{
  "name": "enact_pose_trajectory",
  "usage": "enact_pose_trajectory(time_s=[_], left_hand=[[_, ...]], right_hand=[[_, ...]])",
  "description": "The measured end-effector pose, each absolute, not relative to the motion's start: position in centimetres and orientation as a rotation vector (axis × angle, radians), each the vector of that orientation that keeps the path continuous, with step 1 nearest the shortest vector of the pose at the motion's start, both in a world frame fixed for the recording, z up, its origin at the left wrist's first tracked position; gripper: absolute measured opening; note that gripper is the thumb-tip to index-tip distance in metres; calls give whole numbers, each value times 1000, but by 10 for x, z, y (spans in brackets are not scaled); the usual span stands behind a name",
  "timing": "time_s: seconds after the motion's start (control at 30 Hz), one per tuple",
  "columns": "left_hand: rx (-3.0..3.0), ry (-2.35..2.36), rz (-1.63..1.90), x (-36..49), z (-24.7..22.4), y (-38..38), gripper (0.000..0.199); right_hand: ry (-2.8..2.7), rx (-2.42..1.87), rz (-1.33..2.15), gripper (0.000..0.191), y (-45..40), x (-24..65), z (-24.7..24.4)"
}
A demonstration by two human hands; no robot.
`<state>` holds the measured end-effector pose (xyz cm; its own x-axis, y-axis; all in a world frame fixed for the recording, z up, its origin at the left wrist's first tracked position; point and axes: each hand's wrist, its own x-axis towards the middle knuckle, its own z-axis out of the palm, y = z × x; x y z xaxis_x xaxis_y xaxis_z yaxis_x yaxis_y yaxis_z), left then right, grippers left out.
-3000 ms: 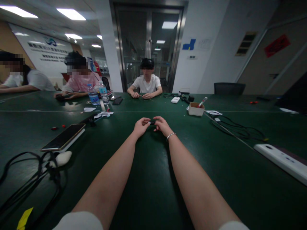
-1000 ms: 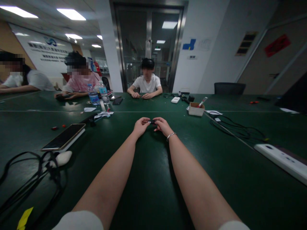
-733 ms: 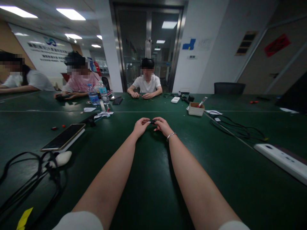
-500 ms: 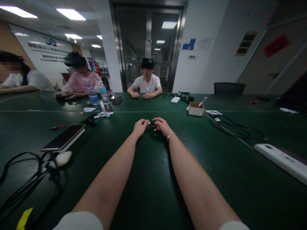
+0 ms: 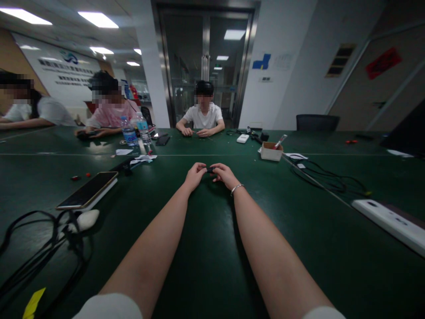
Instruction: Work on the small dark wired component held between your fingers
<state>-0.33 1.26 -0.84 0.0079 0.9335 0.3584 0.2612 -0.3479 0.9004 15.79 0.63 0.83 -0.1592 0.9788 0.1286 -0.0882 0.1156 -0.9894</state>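
Both arms reach out over the dark green table (image 5: 206, 248). A small black object (image 5: 210, 170) lies between my fingertips, too small to name. My right hand (image 5: 226, 174), with a silver bracelet at the wrist, pinches its right end. At its left end are the closed fingers of my left hand (image 5: 195, 174). Hardly any of the object shows between the two hands.
A phone (image 5: 89, 191) on a white box and tangled black cables (image 5: 71, 235) lie left. Two water bottles (image 5: 130, 135) stand farther back. A small box (image 5: 271, 153) and a white power strip (image 5: 392, 221) are right. Several people sit around the table.
The fingers of my left hand have shifted slightly, and the silvery end of the small object no longer shows. My right hand keeps its place.
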Motion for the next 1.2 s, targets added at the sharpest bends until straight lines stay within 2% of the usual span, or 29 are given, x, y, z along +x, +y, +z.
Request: enact_pose_trajectory(time_s=[0.3,0.67,0.83,0.97,1.2], left_hand=[[1673,1218,1274,0,-1,2,28],[1679,1235,1325,-1,-3,4,21],[1679,1246,1265,0,-1,1,29],[1705,1252,1283,0,0,1,22],[1709,1223,1234,0,-2,2,31]], right_hand=[[-1334,-968,1287,15,8,158,7],[-1318,-952,1270,16,8,158,6],[-1311,-973,1285,16,9,158,7],[-1303,-964,1281,14,9,158,7],[-1334,-978,1274,16,8,158,7]])
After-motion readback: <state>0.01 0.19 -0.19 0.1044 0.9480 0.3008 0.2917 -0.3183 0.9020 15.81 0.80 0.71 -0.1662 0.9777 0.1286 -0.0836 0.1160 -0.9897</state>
